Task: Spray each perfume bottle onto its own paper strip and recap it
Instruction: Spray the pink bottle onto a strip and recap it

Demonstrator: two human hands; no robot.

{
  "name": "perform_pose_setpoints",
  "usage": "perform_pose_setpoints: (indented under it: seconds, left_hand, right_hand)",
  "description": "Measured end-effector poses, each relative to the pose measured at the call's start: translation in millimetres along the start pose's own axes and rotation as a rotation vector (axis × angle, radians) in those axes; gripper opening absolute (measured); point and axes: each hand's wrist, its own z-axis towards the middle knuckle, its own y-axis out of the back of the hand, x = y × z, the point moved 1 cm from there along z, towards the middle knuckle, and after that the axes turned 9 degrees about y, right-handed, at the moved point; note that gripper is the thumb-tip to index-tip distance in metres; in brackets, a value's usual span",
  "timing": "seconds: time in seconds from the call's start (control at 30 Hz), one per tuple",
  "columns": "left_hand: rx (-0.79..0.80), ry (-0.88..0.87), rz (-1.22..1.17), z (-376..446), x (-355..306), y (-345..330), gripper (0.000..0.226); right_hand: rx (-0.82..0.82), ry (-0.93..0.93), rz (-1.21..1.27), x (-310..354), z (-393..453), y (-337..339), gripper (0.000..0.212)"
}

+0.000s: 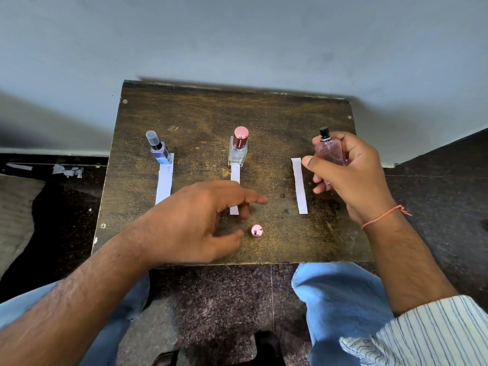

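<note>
Head view. The right hand (351, 167) is closed around the pink bottle (330, 151), held above the table's (184, 114) right edge with the black nozzle (324, 132) exposed. Its cap (256, 230) lies near the front edge, just beside the left hand (208, 215). The right strip (299, 186) lies flat, just left of the bottle.

Judged step: spraying the uncapped bottle onto the right strip. To do it well, the nozzle opening should face the strip, the bottle should stay close above it, and one short press should suffice, so mist does not reach the middle strip (234, 175). The cap then goes back on.

Pose: the right forearm enters from the front right, thumb extended toward the strip. The left hand hovers half open, holding nothing, over the middle strip's near end, thumb by the cap.

The middle bottle (238, 149) and blue bottle (158, 150) stand capped toward the far edge, each at the far end of its strip; the left strip (164, 183) is by the blue bottle.
</note>
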Motion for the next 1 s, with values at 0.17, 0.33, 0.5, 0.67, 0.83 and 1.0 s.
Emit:
perform_pose_setpoints:
  seconds: [0.17,0.33,0.5,0.67,0.83,1.0]
  left_hand:
    - [0.051,0.024,0.091,5,4,-12,0.056]
    - [-0.002,0.024,0.081,11,5,-17,0.037]
    - [-0.142,0.002,-0.223,19,-5,-19,0.030]
    - [-0.361,0.006,-0.472,24,-18,-21,0.021]
    - [-0.497,0.012,-0.484,27,-24,-22,0.018]
    - [-0.612,-0.025,-0.420,27,-34,-22,0.014]
  right_hand:
    - [-0.007,0.019,0.133,4,-1,5,0.028]
    - [0.013,0.056,0.188,5,-4,9,0.029]
    - [0.089,0.139,0.161,3,-11,10,0.039]
    - [0.245,0.254,0.044,7,-17,10,0.049]
    - [0.335,0.269,0.026,11,-23,12,0.044]
    - [0.349,0.274,0.023,15,-24,16,0.041]
